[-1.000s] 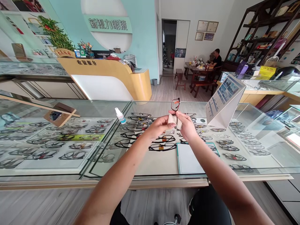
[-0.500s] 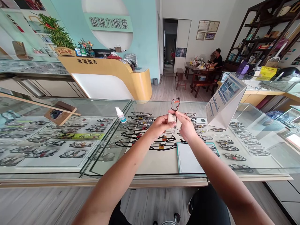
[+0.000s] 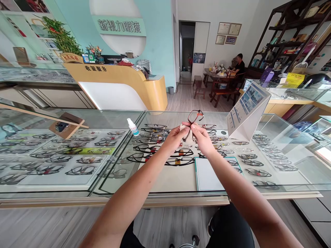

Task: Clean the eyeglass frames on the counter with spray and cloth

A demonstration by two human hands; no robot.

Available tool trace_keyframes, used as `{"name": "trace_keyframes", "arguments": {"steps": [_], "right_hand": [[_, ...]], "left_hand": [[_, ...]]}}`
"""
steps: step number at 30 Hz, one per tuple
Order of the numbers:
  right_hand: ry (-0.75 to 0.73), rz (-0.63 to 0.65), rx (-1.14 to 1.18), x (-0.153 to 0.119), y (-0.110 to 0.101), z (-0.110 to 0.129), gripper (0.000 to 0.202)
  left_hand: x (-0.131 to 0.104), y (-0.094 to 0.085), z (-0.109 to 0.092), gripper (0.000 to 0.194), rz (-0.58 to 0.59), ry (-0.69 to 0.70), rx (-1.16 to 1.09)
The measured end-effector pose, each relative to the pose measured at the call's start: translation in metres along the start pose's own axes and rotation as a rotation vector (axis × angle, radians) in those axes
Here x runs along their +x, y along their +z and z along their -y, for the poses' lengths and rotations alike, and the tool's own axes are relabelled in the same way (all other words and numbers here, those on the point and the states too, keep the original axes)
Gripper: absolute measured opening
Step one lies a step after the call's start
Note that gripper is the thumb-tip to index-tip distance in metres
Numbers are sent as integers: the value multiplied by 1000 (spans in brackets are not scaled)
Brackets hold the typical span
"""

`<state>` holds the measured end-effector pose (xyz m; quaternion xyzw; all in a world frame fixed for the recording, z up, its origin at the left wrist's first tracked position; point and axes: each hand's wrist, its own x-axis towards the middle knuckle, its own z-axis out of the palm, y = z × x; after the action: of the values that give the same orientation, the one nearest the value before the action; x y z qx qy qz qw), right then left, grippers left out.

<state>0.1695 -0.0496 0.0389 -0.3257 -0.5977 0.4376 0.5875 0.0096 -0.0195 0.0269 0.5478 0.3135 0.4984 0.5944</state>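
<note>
A dark red-framed pair of glasses (image 3: pixel 194 117) is held up above the glass counter, one lens rim rising over my fingertips. My left hand (image 3: pixel 178 135) is closed on a pale cloth (image 3: pixel 183 128) against the lower part of the glasses. On the right side of the frame, my right hand (image 3: pixel 201 137) pinches it near the middle with thumb and fingers. A dark temple arm points down between the hands. How much of the cloth lies under my fingers is hidden.
Rows of glasses (image 3: pixel 179 161) lie inside the glass display case (image 3: pixel 165 194). A white spray bottle (image 3: pixel 133 127) stands on the glass at left, a folded sign (image 3: pixel 248 112) at right. A person (image 3: pixel 240 65) sits at a wooden table behind.
The glasses have turned and tilted to the right, with more of the frame showing. My right fingers now grip the frame itself, and the cloth has shifted left with my left hand.
</note>
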Motion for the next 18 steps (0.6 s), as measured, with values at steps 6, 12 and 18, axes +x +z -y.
{"name": "trace_keyframes", "arguments": {"steps": [6,12,18], "right_hand": [[30,-27,41,0,0,2,53],[115,-82,202,1,-1,8,49],[172,-74,276,2,-1,14,47]], "left_hand": [[1,-1,3,65,35,-13,-14],[-3,-4,0,60,228,-41,-88],[-3,-14,-9,57,366,-50,18]]}}
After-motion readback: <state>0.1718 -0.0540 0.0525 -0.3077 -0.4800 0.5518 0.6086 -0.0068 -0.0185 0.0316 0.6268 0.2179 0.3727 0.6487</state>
